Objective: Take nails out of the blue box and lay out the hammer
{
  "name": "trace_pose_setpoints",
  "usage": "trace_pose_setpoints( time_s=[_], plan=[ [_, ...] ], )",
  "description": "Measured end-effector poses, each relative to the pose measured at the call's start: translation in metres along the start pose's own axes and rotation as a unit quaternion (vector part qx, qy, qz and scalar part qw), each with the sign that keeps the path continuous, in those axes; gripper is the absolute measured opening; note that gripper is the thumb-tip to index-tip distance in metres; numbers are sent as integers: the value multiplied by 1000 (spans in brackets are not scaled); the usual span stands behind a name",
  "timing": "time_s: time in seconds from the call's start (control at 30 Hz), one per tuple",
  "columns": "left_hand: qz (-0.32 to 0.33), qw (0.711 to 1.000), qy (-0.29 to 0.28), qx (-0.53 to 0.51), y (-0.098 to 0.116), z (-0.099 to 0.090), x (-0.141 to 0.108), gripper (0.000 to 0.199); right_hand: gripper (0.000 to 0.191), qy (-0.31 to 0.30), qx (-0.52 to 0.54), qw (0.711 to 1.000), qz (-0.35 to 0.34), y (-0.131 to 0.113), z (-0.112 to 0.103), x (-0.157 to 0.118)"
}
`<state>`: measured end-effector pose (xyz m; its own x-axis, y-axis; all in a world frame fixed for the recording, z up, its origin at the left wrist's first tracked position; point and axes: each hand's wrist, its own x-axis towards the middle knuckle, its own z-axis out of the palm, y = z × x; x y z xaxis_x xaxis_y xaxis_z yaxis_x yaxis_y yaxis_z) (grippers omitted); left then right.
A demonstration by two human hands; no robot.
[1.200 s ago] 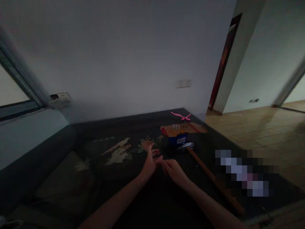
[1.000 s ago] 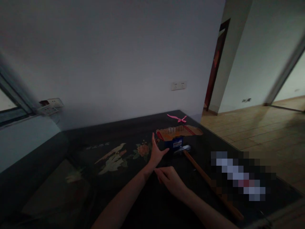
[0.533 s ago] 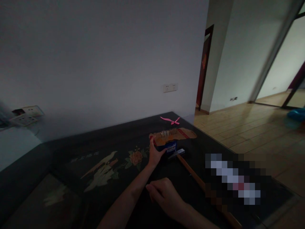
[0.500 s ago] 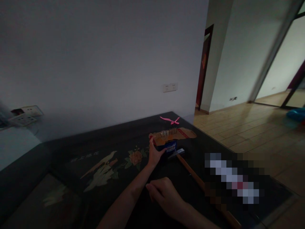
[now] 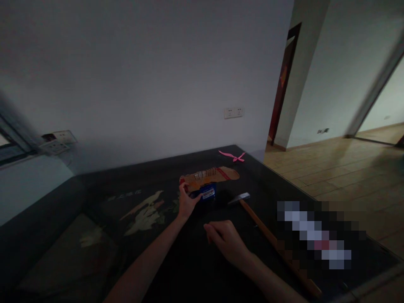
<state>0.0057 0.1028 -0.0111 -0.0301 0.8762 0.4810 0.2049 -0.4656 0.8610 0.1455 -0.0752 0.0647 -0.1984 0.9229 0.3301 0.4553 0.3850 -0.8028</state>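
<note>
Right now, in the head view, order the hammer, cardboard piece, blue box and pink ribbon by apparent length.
1. Hammer
2. Cardboard piece
3. Blue box and pink ribbon: too alike to rank, since the left hand covers part of the box.

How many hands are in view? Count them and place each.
2. The left hand holds the blue box by its left end; the right hand is curled over the table, left of the hammer. No others show.
</note>
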Motion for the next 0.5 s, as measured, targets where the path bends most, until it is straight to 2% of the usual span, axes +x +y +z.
trace_pose_setpoints(
  time_s=[0.17, 0.27, 0.37, 0.5],
  plan=[
    [2, 999, 24, 44, -2, -70, -24, 68, 47, 30, -4, 999, -12, -3, -12, 0],
    [4, 997, 2, 73, 4, -101, -50, 67, 43, 66, -1, 998, -10, -4, -22, 1],
    [7, 995, -37, 87, 15, -117, -81, 64, 30, 107, 2, 994, -3, -3, -31, 4],
    [28, 991, -48, 119, 30, -122, -111, 62, 19, 130, 4, 991, -2, -1, -41, 11]
  ],
)
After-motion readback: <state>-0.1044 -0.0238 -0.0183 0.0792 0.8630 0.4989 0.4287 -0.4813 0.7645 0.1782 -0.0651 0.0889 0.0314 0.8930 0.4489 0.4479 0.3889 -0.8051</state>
